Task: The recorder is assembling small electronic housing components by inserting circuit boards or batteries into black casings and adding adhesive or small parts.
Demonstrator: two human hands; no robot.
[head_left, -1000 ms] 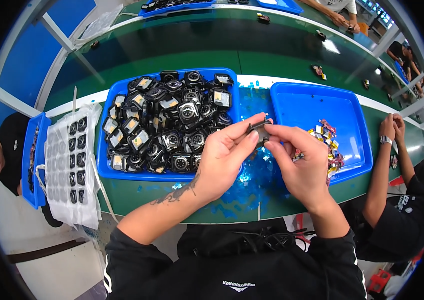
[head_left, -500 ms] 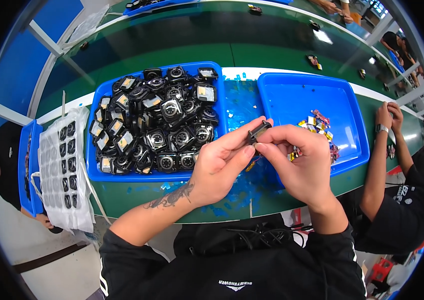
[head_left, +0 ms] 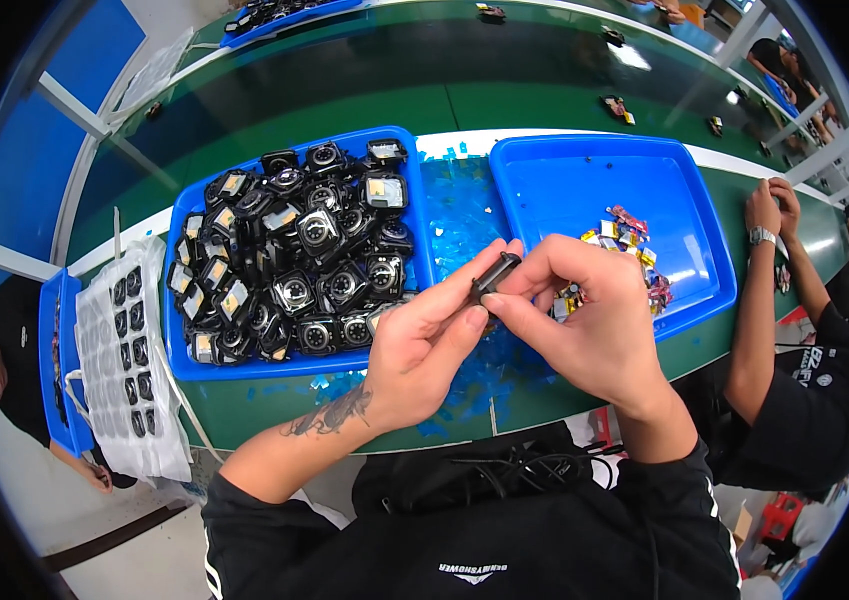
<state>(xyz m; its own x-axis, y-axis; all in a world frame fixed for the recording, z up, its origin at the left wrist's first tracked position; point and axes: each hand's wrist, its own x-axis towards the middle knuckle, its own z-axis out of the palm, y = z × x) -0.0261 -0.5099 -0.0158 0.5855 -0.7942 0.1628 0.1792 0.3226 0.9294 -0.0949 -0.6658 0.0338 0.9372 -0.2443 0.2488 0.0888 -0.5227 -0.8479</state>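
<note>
Bags [head_left: 134,360] of clear plastic, with small dark parts in rows, lie far to the left of the left hand, on a narrow blue tray [head_left: 52,370]. Closer to this hand, just up and left of it, stands a blue bin [head_left: 184,355] full of black square modules [head_left: 294,260], many with a round lens on top. The left hand [head_left: 424,340] is curled, palm turned up; its thumb and fingers pinch the lower end of a small black part [head_left: 494,272]. The right hand [head_left: 594,320] touches the left one, fingers bent close, and its fingertips grip the same part from the other side. The part is tilted, held between both hands above the green table [head_left: 344,90]. Under the hands many bits of blue film [head_left: 464,210] are spread. Behind the right hand is a second blue tray [head_left: 584,180] with a little heap of coloured pieces [head_left: 624,240]. Well to the right, another person's hands [head_left: 769,205] rest on the table edge.
</note>
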